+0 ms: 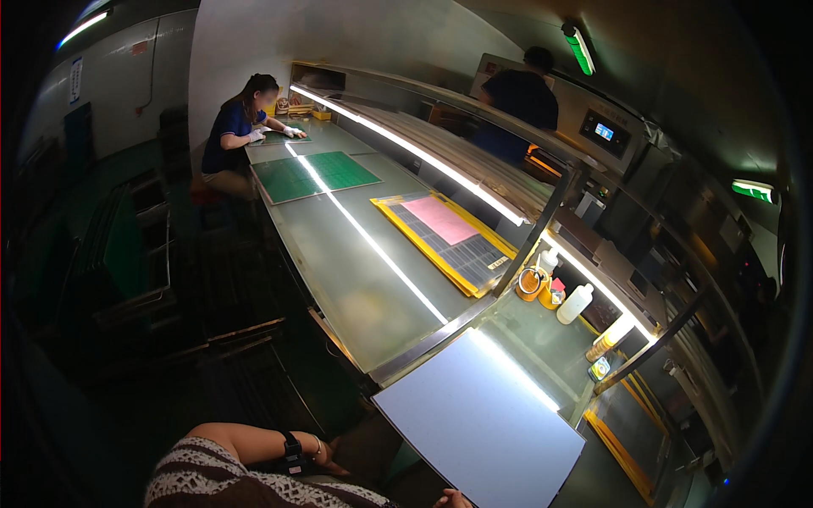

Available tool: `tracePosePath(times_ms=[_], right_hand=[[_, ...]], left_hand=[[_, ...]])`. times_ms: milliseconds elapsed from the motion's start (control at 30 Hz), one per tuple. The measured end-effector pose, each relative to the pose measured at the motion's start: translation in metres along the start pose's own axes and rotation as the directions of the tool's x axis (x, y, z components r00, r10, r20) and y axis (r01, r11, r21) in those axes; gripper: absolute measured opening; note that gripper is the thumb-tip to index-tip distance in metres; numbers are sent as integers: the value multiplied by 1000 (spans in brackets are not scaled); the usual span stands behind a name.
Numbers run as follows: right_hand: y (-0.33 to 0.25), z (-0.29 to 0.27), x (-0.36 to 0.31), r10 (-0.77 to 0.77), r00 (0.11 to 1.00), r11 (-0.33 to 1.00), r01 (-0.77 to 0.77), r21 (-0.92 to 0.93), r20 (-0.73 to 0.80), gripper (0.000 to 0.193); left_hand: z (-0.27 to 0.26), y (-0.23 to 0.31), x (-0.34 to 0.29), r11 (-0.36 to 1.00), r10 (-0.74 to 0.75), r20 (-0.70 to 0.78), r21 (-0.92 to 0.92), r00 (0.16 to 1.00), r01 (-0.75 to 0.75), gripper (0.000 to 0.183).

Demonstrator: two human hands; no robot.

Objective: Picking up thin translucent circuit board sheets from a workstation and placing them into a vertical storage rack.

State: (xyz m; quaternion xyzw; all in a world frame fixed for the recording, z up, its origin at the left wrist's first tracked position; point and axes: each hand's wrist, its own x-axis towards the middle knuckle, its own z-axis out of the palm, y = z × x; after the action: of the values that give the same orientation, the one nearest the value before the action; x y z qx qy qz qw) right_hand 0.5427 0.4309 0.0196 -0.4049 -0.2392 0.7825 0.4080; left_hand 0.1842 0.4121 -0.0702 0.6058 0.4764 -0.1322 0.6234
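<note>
A large white flat board (483,423) lies tilted across the near bench and sticks out past its front edge. At the bottom of the view, my right hand (453,499) is at the board's near left edge, its fingers curled there; the rest of this hand is cut off. My left hand (329,457) hangs low in front of me, left of the board and apart from it. Its fingers look stretched out, with nothing visible in them, though they are in shadow. A black band (292,451) circles that wrist.
Ahead runs a long bench (339,279) with a green sheet (313,176) and a yellow-edged frame (440,241) bearing a pink sheet (440,220). Orange containers (531,284) and a white bottle (575,304) stand behind the board. A gloved co-worker (233,140) sits at the far end.
</note>
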Motion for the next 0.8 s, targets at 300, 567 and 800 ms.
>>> tracePosePath(times_ms=[300,567,800], right_hand=[[-10,14,-9,37,998,999,-37,11,-52,20],[-13,22,-16,-83,995,996,85,36,-48,19],[-3,-11,-3,-21,1000,999,22,27,-21,21]], left_hand=[[-4,33,-31,986,-165,-9,-13,986,164,117],[-6,28,-27,987,-157,23,24,987,156,104],[-7,33,-29,982,-191,20,-13,981,191,104]])
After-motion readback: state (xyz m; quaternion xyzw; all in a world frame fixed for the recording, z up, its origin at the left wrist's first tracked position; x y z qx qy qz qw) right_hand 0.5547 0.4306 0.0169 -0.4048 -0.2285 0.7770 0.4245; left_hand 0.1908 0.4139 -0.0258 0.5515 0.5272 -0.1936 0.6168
